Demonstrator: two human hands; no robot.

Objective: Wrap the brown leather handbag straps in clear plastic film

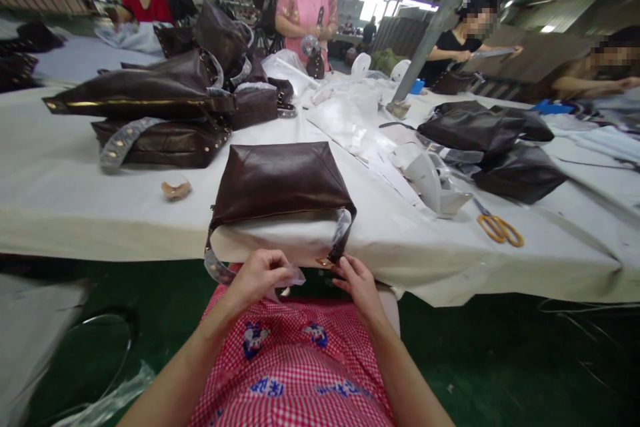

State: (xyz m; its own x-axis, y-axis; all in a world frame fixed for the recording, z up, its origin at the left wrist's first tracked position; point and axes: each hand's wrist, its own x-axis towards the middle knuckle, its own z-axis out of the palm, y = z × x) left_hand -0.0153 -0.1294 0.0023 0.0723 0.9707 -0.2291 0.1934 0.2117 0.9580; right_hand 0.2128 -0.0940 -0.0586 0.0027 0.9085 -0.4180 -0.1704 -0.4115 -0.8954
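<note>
A dark brown leather handbag [283, 177] lies on the table in front of me, its strap hanging over the near edge. Clear plastic film covers parts of the strap [216, 265]. My left hand [263, 275] pinches a small piece of clear plastic film [296, 275] above my lap. At the strap's right end, beside a gold-coloured buckle [325, 261], my right hand [357, 283] has its thumb and fingers closed on the strap. The fingertips partly cover what they grip there.
Brown handbags are piled at the left [165, 90] and right [520, 170]. Orange-handled scissors [500, 228] lie near the right front edge. A crumpled brown tape piece [176, 189] sits left of the bag. White plastic wrapping [345, 110] and a grey post [440, 20] stand beyond; several co-workers are around.
</note>
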